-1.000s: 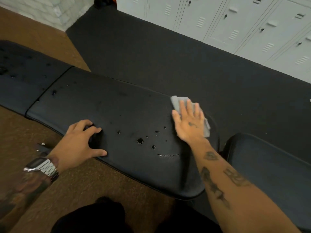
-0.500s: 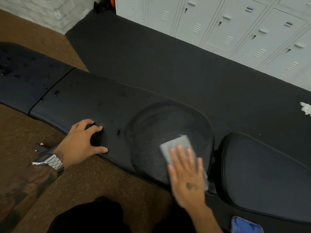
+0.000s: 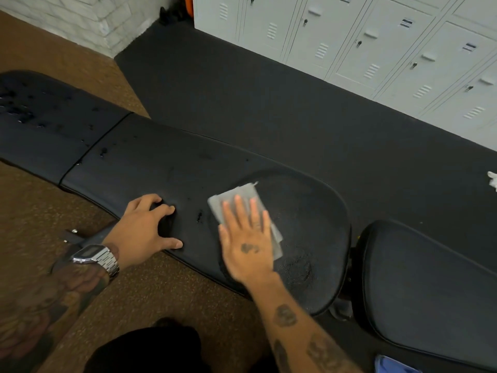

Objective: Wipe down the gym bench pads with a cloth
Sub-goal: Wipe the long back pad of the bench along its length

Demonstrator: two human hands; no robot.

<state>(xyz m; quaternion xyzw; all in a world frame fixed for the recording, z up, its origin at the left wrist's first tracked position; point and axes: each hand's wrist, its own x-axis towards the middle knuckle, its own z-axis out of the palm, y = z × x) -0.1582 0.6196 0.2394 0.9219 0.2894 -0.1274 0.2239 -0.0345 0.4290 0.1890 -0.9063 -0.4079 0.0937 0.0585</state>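
A long black bench back pad (image 3: 166,168) runs from left to centre, with a wet sheen on its rounded right end and a few droplets further left. A grey cloth (image 3: 236,196) lies flat on it under my right hand (image 3: 247,243), whose palm and spread fingers press it down. My left hand (image 3: 146,230) braces on the pad's near edge, fingers bent, holding nothing. A separate black seat pad (image 3: 430,286) sits to the right. Another pad (image 3: 40,125) at far left carries several wet drops.
Brown speckled floor (image 3: 166,294) lies on my side of the bench, black rubber flooring (image 3: 269,103) beyond it. White lockers (image 3: 376,44) line the back. A white scrap (image 3: 493,180) lies at the right edge; something blue (image 3: 392,366) shows at the bottom right.
My right hand swept the cloth from the pad's far edge to its near edge, then up and left. The droplets there are gone and a wet patch remains. My left hand stayed put.
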